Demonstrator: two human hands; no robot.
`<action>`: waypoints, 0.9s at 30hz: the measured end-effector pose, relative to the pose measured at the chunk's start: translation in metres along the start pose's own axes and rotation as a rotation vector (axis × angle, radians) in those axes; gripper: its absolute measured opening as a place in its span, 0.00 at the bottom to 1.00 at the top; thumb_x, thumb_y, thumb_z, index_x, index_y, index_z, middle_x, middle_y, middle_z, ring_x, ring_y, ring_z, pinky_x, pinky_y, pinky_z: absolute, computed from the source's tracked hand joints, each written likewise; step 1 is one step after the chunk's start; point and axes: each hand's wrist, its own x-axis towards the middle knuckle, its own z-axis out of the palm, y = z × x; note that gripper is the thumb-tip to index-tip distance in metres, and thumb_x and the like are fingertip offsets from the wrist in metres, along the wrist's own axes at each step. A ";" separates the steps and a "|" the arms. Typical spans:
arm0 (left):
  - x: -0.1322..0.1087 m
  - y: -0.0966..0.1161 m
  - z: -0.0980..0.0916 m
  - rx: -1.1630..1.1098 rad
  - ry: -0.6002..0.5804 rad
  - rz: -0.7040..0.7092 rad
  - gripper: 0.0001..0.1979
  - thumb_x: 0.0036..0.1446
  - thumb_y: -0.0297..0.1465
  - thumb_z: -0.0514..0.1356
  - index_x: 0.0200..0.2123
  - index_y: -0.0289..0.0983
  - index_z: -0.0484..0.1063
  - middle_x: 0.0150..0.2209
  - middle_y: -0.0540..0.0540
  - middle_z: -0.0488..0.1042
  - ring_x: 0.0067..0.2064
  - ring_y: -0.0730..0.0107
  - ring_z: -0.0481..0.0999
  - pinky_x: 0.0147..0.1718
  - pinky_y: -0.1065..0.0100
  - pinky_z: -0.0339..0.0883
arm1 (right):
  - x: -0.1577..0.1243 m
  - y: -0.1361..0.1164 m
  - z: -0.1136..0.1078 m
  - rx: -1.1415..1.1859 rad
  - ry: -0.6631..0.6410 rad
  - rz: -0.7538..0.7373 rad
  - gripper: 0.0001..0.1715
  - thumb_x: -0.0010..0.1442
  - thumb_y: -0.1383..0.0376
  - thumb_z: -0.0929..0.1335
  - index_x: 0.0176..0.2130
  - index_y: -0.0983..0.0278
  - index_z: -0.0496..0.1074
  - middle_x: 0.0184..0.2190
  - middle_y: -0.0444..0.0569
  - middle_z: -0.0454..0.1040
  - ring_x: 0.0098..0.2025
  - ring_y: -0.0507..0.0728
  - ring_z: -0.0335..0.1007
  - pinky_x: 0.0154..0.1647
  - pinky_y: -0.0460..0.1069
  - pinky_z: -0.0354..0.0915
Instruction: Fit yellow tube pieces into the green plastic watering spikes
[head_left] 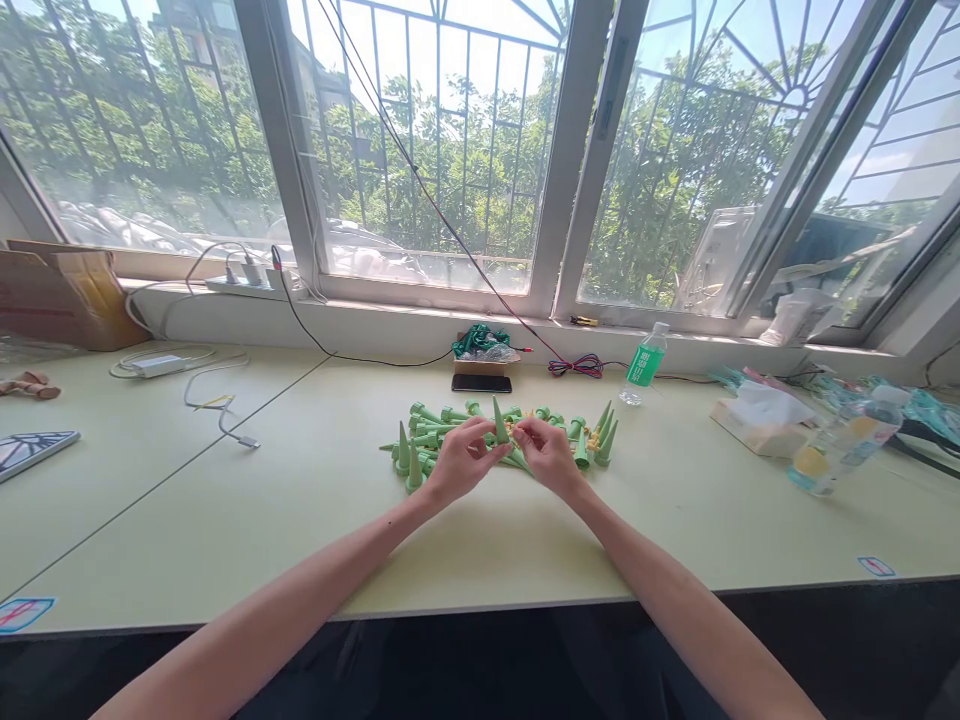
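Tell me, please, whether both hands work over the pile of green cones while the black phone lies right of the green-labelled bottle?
Not quite: the head view shows the black phone lying left of the green-labelled bottle. The left hand and right hand do work over the pile of green cones.

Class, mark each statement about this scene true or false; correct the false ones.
1. The left hand holds a green cone point up. True.
2. The black phone lies nearer the person than the cone pile. False: it lies beyond the pile.
3. The green-labelled bottle stands upright, right of the pile. True.
4. The right hand lies flat, far from the cone. False: its fingers are pinched right beside the cone.
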 end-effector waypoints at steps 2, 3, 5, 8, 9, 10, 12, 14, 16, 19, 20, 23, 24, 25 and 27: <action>0.000 0.000 0.000 0.024 0.004 0.014 0.17 0.51 0.43 0.63 0.39 0.38 0.76 0.37 0.46 0.68 0.23 0.80 0.64 0.20 0.74 0.65 | 0.000 0.000 0.000 -0.031 0.002 -0.007 0.18 0.61 0.53 0.64 0.31 0.64 0.70 0.20 0.43 0.63 0.21 0.50 0.52 0.22 0.46 0.51; 0.000 -0.001 0.000 0.036 0.006 0.022 0.16 0.52 0.42 0.63 0.39 0.38 0.76 0.37 0.46 0.68 0.23 0.80 0.64 0.20 0.74 0.65 | 0.000 0.000 0.000 -0.043 0.004 -0.010 0.18 0.61 0.53 0.64 0.31 0.64 0.70 0.20 0.43 0.63 0.21 0.50 0.52 0.22 0.46 0.51; 0.000 -0.002 0.000 0.058 0.014 0.034 0.15 0.52 0.42 0.62 0.39 0.38 0.76 0.37 0.46 0.68 0.23 0.80 0.63 0.20 0.74 0.64 | 0.000 -0.001 -0.001 -0.059 0.008 -0.019 0.17 0.62 0.55 0.63 0.31 0.64 0.70 0.20 0.43 0.63 0.21 0.50 0.52 0.22 0.46 0.51; 0.000 -0.002 0.000 0.075 0.027 0.042 0.15 0.53 0.42 0.62 0.39 0.39 0.76 0.37 0.46 0.68 0.23 0.80 0.63 0.20 0.73 0.64 | -0.001 -0.001 -0.001 -0.069 0.009 -0.033 0.16 0.62 0.56 0.63 0.31 0.64 0.70 0.20 0.42 0.62 0.21 0.49 0.51 0.22 0.46 0.50; 0.001 -0.002 0.000 0.077 0.028 0.044 0.15 0.53 0.42 0.62 0.40 0.39 0.76 0.37 0.46 0.68 0.23 0.80 0.63 0.21 0.73 0.64 | -0.001 -0.001 -0.001 -0.069 0.009 -0.034 0.15 0.62 0.56 0.63 0.31 0.64 0.70 0.20 0.42 0.62 0.21 0.49 0.51 0.22 0.46 0.50; 0.001 -0.002 0.000 0.078 0.028 0.045 0.15 0.53 0.41 0.62 0.40 0.40 0.76 0.37 0.46 0.68 0.23 0.80 0.62 0.20 0.73 0.64 | -0.001 -0.001 -0.001 -0.069 0.009 -0.033 0.16 0.62 0.56 0.64 0.30 0.64 0.70 0.19 0.42 0.61 0.21 0.49 0.50 0.22 0.46 0.49; 0.001 -0.001 0.000 0.083 0.024 0.046 0.15 0.54 0.41 0.61 0.42 0.40 0.76 0.38 0.46 0.68 0.22 0.81 0.61 0.20 0.73 0.63 | 0.000 0.000 0.000 -0.067 0.008 -0.020 0.16 0.62 0.55 0.64 0.29 0.64 0.70 0.19 0.42 0.60 0.21 0.49 0.49 0.22 0.46 0.49; 0.001 0.001 0.000 0.095 0.024 0.043 0.15 0.54 0.41 0.61 0.42 0.41 0.77 0.40 0.45 0.68 0.22 0.81 0.61 0.20 0.73 0.63 | 0.000 0.000 0.000 -0.061 0.006 0.000 0.18 0.61 0.54 0.64 0.28 0.64 0.70 0.18 0.41 0.58 0.21 0.49 0.49 0.21 0.46 0.48; 0.001 0.002 0.000 0.101 0.022 0.034 0.15 0.54 0.41 0.61 0.41 0.41 0.77 0.41 0.45 0.69 0.22 0.81 0.61 0.19 0.73 0.63 | 0.000 0.001 0.001 -0.042 0.005 0.022 0.20 0.60 0.52 0.64 0.26 0.64 0.69 0.17 0.41 0.58 0.20 0.49 0.49 0.21 0.46 0.48; 0.001 0.002 0.001 0.057 0.010 0.004 0.16 0.54 0.41 0.61 0.43 0.41 0.77 0.42 0.44 0.70 0.23 0.80 0.64 0.19 0.74 0.64 | 0.001 0.003 0.002 0.014 0.004 0.054 0.21 0.60 0.51 0.64 0.25 0.64 0.68 0.17 0.41 0.58 0.19 0.49 0.51 0.20 0.46 0.48; 0.001 0.002 0.002 0.029 0.001 -0.013 0.16 0.55 0.41 0.60 0.45 0.41 0.77 0.42 0.44 0.71 0.23 0.79 0.65 0.18 0.74 0.64 | 0.000 0.003 0.002 0.032 0.004 0.064 0.21 0.61 0.51 0.64 0.25 0.64 0.67 0.16 0.41 0.58 0.19 0.49 0.51 0.19 0.46 0.49; 0.000 0.001 0.004 -0.061 -0.030 -0.087 0.19 0.58 0.41 0.57 0.48 0.40 0.75 0.40 0.44 0.73 0.21 0.79 0.68 0.15 0.74 0.63 | 0.000 0.003 0.003 0.067 -0.005 0.078 0.21 0.61 0.51 0.64 0.25 0.63 0.66 0.16 0.40 0.58 0.18 0.49 0.52 0.19 0.46 0.49; 0.000 0.001 0.004 -0.085 -0.042 -0.116 0.19 0.58 0.42 0.57 0.49 0.39 0.74 0.37 0.44 0.74 0.20 0.78 0.69 0.13 0.75 0.61 | -0.001 0.003 0.003 0.076 -0.012 0.078 0.21 0.61 0.51 0.64 0.25 0.63 0.65 0.15 0.40 0.58 0.18 0.49 0.52 0.19 0.46 0.49; 0.001 0.000 0.005 -0.107 -0.057 -0.142 0.20 0.58 0.42 0.57 0.49 0.38 0.74 0.33 0.45 0.74 0.19 0.77 0.69 0.12 0.75 0.61 | -0.001 0.003 0.003 0.085 -0.021 0.077 0.21 0.61 0.51 0.64 0.25 0.63 0.65 0.15 0.40 0.58 0.18 0.49 0.52 0.19 0.46 0.49; 0.001 0.000 0.005 -0.150 -0.091 -0.179 0.22 0.57 0.42 0.58 0.50 0.37 0.73 0.24 0.49 0.72 0.17 0.76 0.69 0.12 0.75 0.60 | -0.002 0.002 0.003 0.096 -0.041 0.071 0.21 0.61 0.51 0.64 0.25 0.63 0.64 0.15 0.40 0.58 0.18 0.49 0.51 0.19 0.46 0.49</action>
